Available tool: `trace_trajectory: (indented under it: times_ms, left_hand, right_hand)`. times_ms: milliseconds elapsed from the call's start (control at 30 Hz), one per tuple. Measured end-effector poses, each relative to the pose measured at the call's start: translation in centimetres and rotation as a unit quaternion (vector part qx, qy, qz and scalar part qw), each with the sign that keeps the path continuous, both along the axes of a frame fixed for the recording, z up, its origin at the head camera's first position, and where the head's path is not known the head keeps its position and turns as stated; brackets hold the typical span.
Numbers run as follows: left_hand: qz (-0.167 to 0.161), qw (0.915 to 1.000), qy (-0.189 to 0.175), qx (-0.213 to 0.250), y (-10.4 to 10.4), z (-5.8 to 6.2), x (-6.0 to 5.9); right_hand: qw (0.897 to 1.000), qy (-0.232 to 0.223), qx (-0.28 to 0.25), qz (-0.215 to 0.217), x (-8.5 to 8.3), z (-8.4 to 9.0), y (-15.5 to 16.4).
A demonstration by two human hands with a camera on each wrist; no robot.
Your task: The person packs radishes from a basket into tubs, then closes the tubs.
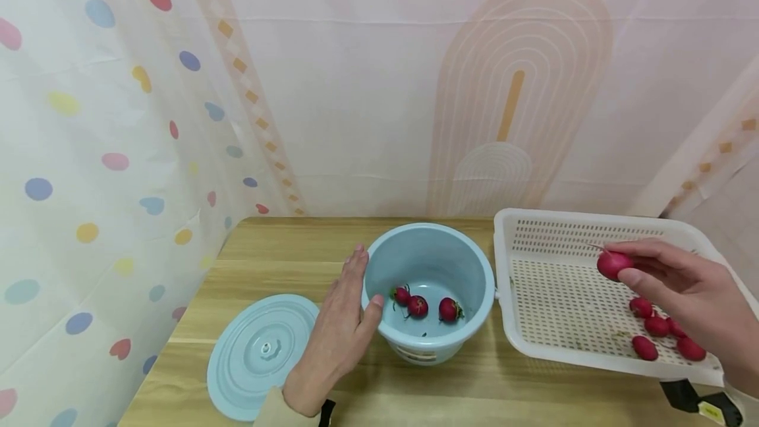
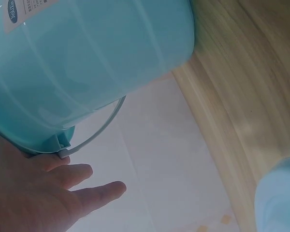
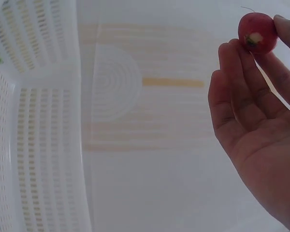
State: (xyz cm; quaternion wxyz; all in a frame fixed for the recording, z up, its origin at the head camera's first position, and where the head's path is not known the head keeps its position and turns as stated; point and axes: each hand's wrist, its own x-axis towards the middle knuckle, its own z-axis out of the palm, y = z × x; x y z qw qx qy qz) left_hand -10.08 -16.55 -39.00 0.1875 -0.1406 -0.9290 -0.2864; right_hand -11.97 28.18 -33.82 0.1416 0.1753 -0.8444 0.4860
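A light blue bucket stands on the wooden table with three red radishes inside. My left hand rests flat against the bucket's left wall, fingers straight, thumb on the rim; the left wrist view shows the bucket above my left hand. My right hand pinches one radish above the white perforated tray. Up close, the right wrist view shows the radish held at my right hand's fingertips. Several more radishes lie in the tray.
The bucket's round blue lid lies flat on the table left of my left hand. Patterned curtains hang behind and to the left. The tray sticks out past the table's right side.
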Motion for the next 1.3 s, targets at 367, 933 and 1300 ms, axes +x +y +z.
trace_trajectory:
  times_ms: [367, 933, 1300]
  left_hand:
    - [-0.006, 0.9999, 0.008, 0.002, 0.0, 0.0, -0.1]
    - [-0.007, 0.9999, 0.014, 0.003, 0.0, 0.0, -0.1]
    - [-0.004, 0.9999, 0.012, 0.001, 0.0, 0.0, -0.1]
  right_hand:
    - [0.999, -0.006, -0.039, 0.018, 1.2, 1.0, -3.3]
    - [0.986, 0.053, -0.073, 0.14, 0.5, 0.4, -8.1]
    - [0.99, 0.067, -0.034, 0.116, 0.0, -0.2, -10.2]
